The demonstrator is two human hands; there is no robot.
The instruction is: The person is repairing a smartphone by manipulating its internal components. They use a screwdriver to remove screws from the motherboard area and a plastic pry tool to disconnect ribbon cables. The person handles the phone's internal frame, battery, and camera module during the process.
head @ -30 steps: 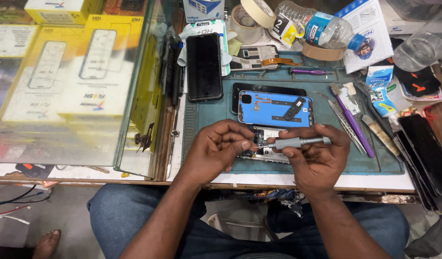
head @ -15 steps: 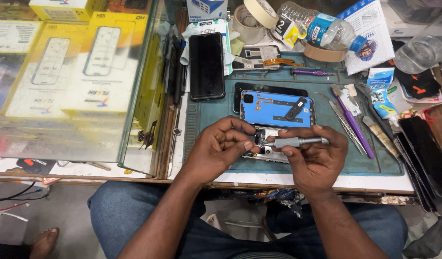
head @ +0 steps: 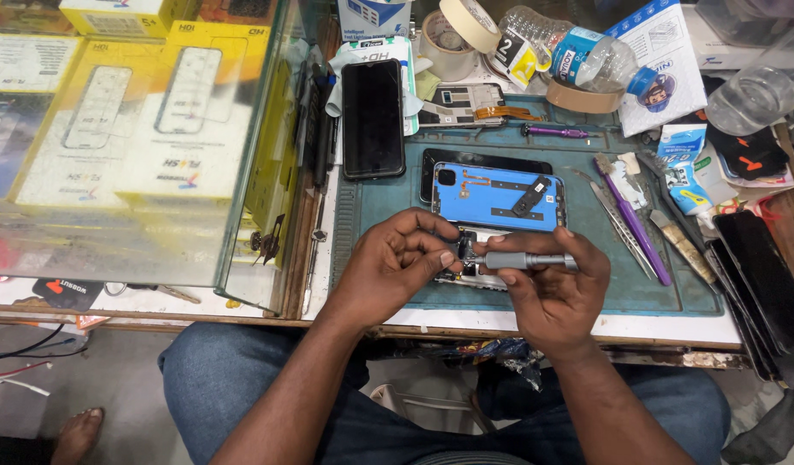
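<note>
A: Head view. Right hand (head: 548,293) grips a grey screwdriver (head: 522,260) lying near level, tip pointing left. Left hand (head: 397,263) is closed to a narrow pinch at that tip (head: 466,257); whether it holds a bit or a screw, I cannot tell.

B: And what sits under the tip?

A: 1 small phone part (head: 476,277), mostly hidden by both hands, on the teal mat (head: 388,207) near its front edge.

B: How far along does the work look?

A: Judging by the layout, mid-job. 1 blue phone frame (head: 500,194) lies open just behind the hands, cables and a black strip showing. 1 black phone (head: 373,119) lies whole at the mat's back left. Another stripped frame (head: 466,105) sits further back. Nothing looks closed up, so reassembly seems left to do.

B: Room to move?

A: Tight. Left, a glass case (head: 138,146) stands near the mat, with 1 narrow strip of bench between. Right, tweezers (head: 621,224) and a purple tool (head: 638,224) lie beside the right hand, and dark phone screens (head: 759,284) crowd the right edge. Behind, tape rolls (head: 466,26) and a bottle (head: 569,52). The front bench edge (head: 655,331) is just under the wrists; small parts could roll off there, I judge.
</note>
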